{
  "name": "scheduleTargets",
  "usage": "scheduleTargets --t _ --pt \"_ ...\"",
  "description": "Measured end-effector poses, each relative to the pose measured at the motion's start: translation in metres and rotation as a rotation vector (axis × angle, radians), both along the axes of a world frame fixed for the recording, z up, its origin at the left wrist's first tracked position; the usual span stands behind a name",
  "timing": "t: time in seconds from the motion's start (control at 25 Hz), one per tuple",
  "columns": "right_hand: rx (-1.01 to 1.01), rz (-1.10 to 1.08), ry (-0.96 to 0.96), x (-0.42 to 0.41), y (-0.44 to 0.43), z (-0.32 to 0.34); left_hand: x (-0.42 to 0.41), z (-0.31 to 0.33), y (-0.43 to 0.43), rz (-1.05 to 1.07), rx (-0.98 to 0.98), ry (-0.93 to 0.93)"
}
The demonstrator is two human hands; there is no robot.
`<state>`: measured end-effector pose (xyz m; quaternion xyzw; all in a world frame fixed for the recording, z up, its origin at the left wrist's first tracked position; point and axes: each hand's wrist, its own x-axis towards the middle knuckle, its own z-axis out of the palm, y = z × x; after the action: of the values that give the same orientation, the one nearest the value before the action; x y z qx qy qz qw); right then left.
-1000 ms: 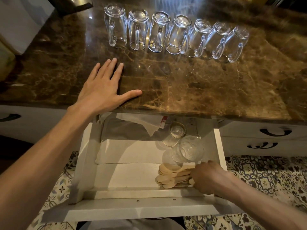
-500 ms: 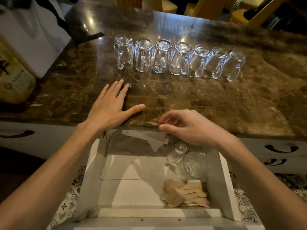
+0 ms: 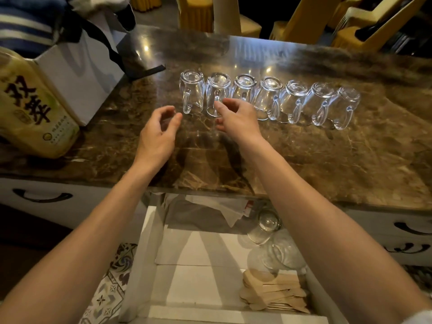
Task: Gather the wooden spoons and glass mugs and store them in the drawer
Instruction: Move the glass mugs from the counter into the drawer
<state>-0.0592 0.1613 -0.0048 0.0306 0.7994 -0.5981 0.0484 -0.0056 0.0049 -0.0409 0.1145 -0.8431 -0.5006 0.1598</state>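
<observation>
Several glass mugs (image 3: pixel 268 97) stand upside down in a row on the brown marble counter (image 3: pixel 339 160). My left hand (image 3: pixel 159 134) hovers open just left of the leftmost mug (image 3: pixel 192 93), holding nothing. My right hand (image 3: pixel 236 118) is open too, its fingertips close to the second mug (image 3: pixel 216 94) and partly hiding the third. Below the counter the white drawer (image 3: pixel 149 265) is pulled out. Inside it lie two glass mugs (image 3: pixel 268 224) on their sides and a pile of wooden spoons (image 3: pixel 273 291) at the front right.
A white paper bag (image 3: pixel 81 73) and a yellow bottle with dark characters (image 3: pixel 30 108) stand at the counter's left. Folded paper (image 3: pixel 210 209) lies at the drawer's back. Shut drawers with black handles (image 3: pixel 42 197) flank the pulled-out one. Yellow chairs (image 3: pixel 315 19) stand behind the counter.
My right hand left the spoons in the drawer and rose to the mugs on the counter. My left hand lifted off the counter and moved forward toward the leftmost mug.
</observation>
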Motion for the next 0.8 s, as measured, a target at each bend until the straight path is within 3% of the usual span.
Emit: scheduleTargets --t 0.12,0.28,0.8 --pt "-0.013 -0.003 -0.027 -0.007 -0.015 -0.002 -0.022 0.010 -0.009 0.064 0.058 -0.026" --pt "0.025 -0.046 -0.044 -0.013 -0.024 0.001 -0.047 0.012 -0.003 0.044 -0.023 -0.049" --pt "0.417 -0.038 0.140 -0.029 -0.030 0.002 -0.063 0.023 -0.014 -0.078 -0.122 0.052"
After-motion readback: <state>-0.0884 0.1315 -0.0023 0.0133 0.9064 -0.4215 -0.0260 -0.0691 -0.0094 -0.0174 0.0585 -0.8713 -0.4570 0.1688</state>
